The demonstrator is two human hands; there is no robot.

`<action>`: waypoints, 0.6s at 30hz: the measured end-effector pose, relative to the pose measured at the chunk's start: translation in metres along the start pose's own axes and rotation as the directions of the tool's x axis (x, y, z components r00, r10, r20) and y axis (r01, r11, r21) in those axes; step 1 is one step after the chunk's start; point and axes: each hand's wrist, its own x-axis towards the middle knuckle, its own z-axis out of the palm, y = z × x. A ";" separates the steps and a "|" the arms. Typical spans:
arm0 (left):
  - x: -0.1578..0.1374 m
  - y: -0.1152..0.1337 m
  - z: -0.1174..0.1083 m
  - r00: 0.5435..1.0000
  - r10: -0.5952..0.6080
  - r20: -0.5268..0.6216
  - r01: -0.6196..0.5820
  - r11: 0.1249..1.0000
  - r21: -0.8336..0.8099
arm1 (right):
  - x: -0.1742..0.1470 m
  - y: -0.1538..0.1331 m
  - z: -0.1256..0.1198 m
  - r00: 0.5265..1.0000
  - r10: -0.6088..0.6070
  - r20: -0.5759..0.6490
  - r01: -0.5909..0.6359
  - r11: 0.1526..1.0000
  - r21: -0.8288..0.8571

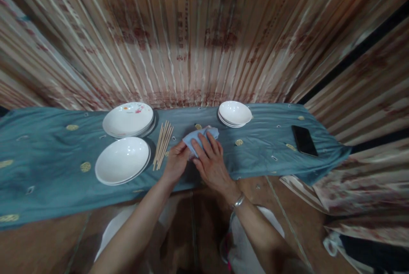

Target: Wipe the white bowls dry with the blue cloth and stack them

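A light blue cloth (191, 138) is bunched between my two hands above the table's front part. My left hand (175, 160) is closed on its left side, thumb and fingers pinching. My right hand (211, 163) presses on it from above, fingers bent over the folds. A pale, pinkish edge shows beside the cloth; whether another item is under it I cannot tell. Left of my hands lie several wooden chopsticks (162, 145) side by side. Farther left are a stack of white plates with a flower print (128, 119) and a stack of plain white dishes (122, 161).
Small white bowls (235, 113) are stacked toward the back, right of my hands. A black phone (304, 140) lies near the right end. A teal patterned tablecloth (262, 150) covers the narrow table. Pleated curtains (191, 44) hang right behind it.
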 end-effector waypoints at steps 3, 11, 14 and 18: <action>0.001 -0.001 -0.005 1.000 0.023 0.009 -0.023 1.000 0.009 | 0.006 0.003 0.007 1.000 0.011 -0.021 -0.011 1.000 -0.013; 0.003 -0.010 -0.014 1.000 -0.006 0.012 0.007 0.999 -0.045 | 0.016 0.029 0.019 0.974 0.198 -0.106 -0.161 0.944 0.289; 0.003 -0.008 -0.016 1.000 -0.017 0.018 0.018 0.998 -0.055 | 0.016 0.030 0.022 0.967 0.234 -0.103 -0.184 0.917 0.354; 0.001 -0.004 -0.022 0.998 0.040 -0.048 -0.038 0.999 0.029 | 0.016 0.024 0.025 0.977 0.185 -0.103 -0.144 0.939 0.313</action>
